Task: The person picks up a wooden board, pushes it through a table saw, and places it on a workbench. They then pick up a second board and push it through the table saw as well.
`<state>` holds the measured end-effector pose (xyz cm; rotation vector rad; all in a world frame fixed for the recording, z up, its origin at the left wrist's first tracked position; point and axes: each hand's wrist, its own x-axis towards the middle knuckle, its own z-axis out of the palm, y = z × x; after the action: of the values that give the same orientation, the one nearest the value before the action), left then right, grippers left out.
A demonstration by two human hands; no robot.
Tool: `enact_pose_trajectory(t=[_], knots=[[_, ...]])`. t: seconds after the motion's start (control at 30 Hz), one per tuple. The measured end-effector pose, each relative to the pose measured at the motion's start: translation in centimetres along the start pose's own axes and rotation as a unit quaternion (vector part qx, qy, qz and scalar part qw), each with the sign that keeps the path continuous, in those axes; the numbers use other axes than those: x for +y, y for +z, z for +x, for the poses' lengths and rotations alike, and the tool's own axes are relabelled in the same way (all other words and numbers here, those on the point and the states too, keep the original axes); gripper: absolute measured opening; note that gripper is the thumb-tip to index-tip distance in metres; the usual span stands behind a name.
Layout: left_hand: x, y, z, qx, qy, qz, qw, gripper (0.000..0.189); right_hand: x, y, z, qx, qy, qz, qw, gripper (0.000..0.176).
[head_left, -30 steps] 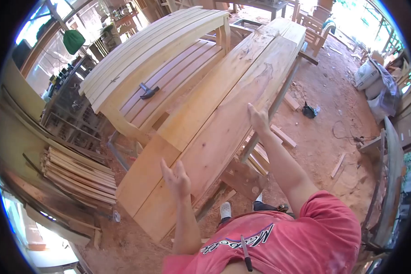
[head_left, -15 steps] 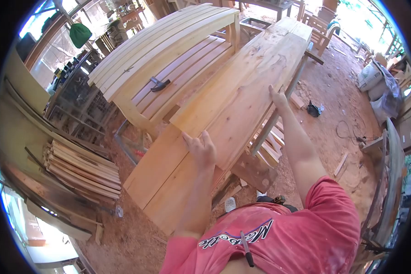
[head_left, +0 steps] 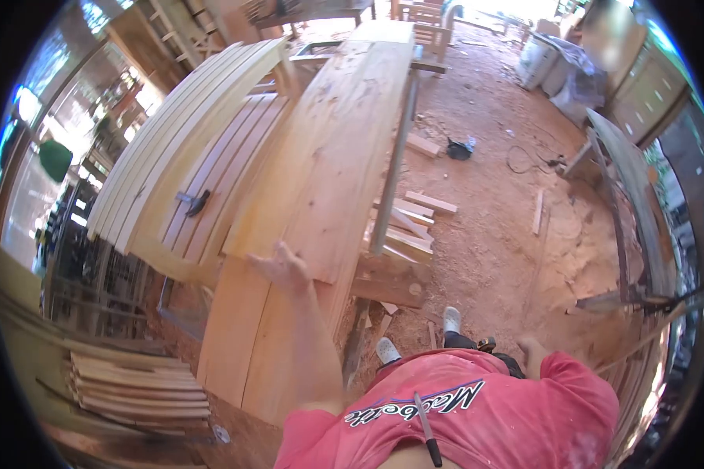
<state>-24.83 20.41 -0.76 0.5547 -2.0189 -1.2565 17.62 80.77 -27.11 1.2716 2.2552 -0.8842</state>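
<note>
My left hand [head_left: 283,270] rests at the near end of a wide wooden board [head_left: 328,164], fingers stretched out and apart. This board lies on top of longer planks [head_left: 228,332], whose near ends stick out beneath it. Low beside my right hip is my right hand [head_left: 533,353], away from the boards; its fingers are partly hidden and too small to read. Left of the boards stands a slatted wooden bench [head_left: 156,144], with a hammer [head_left: 196,202] lying on its seat slats.
A stack of wooden slats [head_left: 137,391] is at the lower left. Offcuts [head_left: 405,227] lie on the dusty floor beside the board's support. A black object [head_left: 459,149] and a cable [head_left: 526,159] are on the floor to the right. Sacks [head_left: 555,74] stand farther back.
My right hand has left the board's right edge and dropped back beside my hip. The left hand stays at the board's near end, its fingers more spread. The view has turned to the right.
</note>
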Motion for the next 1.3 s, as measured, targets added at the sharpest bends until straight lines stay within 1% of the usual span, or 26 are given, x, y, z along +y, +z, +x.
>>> enact_pose_trajectory(t=[0.03,0.1,0.13,0.17,0.2,0.23,0.27,0.33,0.4,0.47,0.6,0.7,0.73,0.77,0.8,0.83,0.87,0.9,0.93,0.97,1.03,1.07,1.1,1.17,1.23,1.3], knots=[[-0.5,-0.1,-0.1,0.006,0.003,0.02,1.0,0.095,3.1,-1.2,-4.2,0.023,0.124,0.003,0.992,0.038],[-0.4,-0.8,0.1,0.014,0.03,0.045,0.998,0.065,6.6,-2.9,-11.2,0.017,0.281,0.151,0.948,0.031],[6.1,-3.2,-3.6,-0.067,-0.05,-0.145,0.986,0.063,8.1,-2.3,-13.3,0.027,0.305,0.178,0.935,0.031],[12.7,-5.6,-7.2,-0.115,-0.155,-0.313,0.93,0.063,9.3,-1.9,-15.3,0.047,0.311,0.259,0.913,0.033],[13.4,-6.8,-9.3,-0.137,-0.155,-0.303,0.93,0.062,10.0,-1.5,-17.3,0.07,0.316,0.34,0.883,0.035],[12.6,-8.1,-10.5,-0.141,-0.118,-0.248,0.951,0.06,11.1,-0.7,-18.1,0.048,0.324,0.369,0.87,0.037],[11.8,-8.5,-11.5,-0.134,-0.061,-0.184,0.972,0.058,12.0,-0.1,-18.6,0.026,0.327,0.396,0.858,0.04],[10.3,-9.1,-11.5,-0.09,0.051,-0.065,0.993,0.055,10.5,0.5,-19.1,0.039,0.287,0.36,0.887,0.045],[10.6,-8.3,-10.8,-0.029,0.145,0.025,0.989,0.052,11.6,0.5,-17.6,-0.017,0.243,0.275,0.93,0.044],[11.6,-6.5,-11.6,0.017,0.205,0.073,0.976,0.049,14.6,1.0,-15.7,-0.003,0.103,0.281,0.954,0.039],[14.6,-1.6,-17.2,0.037,0.276,0.07,0.958,0.045,19.4,-0.2,-14.2,0.081,0.085,0.439,0.891,0.035],[14.0,2.8,-24.3,-0.121,0.249,0.03,0.96,0.039,25.0,-0.4,-13.5,0.158,0.123,0.452,0.869,0.028],[13.5,4.1,-27.1,-0.175,0.234,0.027,0.956,0.037,26.3,-0.4,-13.7,0.187,0.227,0.506,0.811,0.026],[12.4,5.7,-30.3,-0.283,0.173,0.017,0.943,0.036,27.5,-0.7,-13.9,0.212,0.323,0.548,0.742,0.025],[11.8,7.7,-33.6,-0.414,0.06,0.017,0.908,0.035,28.4,-1.1,-14.4,0.191,0.345,0.556,0.731,0.026],[10.9,9.4,-37.1,-0.56,-0.106,0.056,0.82,0.033,29.4,-1.3,-14.8,0.172,0.364,0.564,0.721,0.027],[10.4,11.1,-40.9,-0.669,-0.255,0.14,0.684,0.032,31.3,-0.2,-14.2,0.148,0.336,0.523,0.769,0.026],[9.5,12.5,-44.8,-0.73,-0.349,0.227,0.541,0.031,33.5,0.7,-13.0,0.122,0.307,0.478,0.814,0.026],[8.6,13.2,-48.0,-0.756,-0.388,0.284,0.445,0.029,33.9,-1.1,-13.8,0.118,0.277,0.446,0.843,0.024],[7.5,13.7,-50.6,-0.771,-0.392,0.315,0.39,0.028,34.5,-2.3,-14.4,0.113,0.248,0.412,0.869,0.021],[0.9,17.2,-52.5,-0.787,-0.359,0.29,0.41,0.03,37.5,-1.9,-13.2,0.137,0.28,0.519,0.796,0.017],[-1.7,18.8,-53.6,-0.793,-0.342,0.277,0.42,0.031,37.9,-3.9,-13.8,0.178,0.325,0.555,0.745,0.016],[-0.1,19.9,-54.9,-0.819,-0.276,0.264,0.428,0.031,37.3,-5.7,-14.8,0.214,0.367,0.589,0.687,0.015],[3.2,22.2,-57.4,-0.851,-0.131,0.244,0.447,0.031,38.3,-8.9,-16.2,0.267,0.393,0.629,0.615,0.015],[4.3,28.9,-61.1,-0.755,-0.182,0.305,0.552,0.033,42.1,-7.6,-15.7,0.253,0.419,0.643,0.589,0.018],[5.8,34.6,-66.8,-0.641,-0.227,0.357,0.641,0.034,46.8,-2.9,-15.1,0.253,0.412,0.681,0.55,0.034]])
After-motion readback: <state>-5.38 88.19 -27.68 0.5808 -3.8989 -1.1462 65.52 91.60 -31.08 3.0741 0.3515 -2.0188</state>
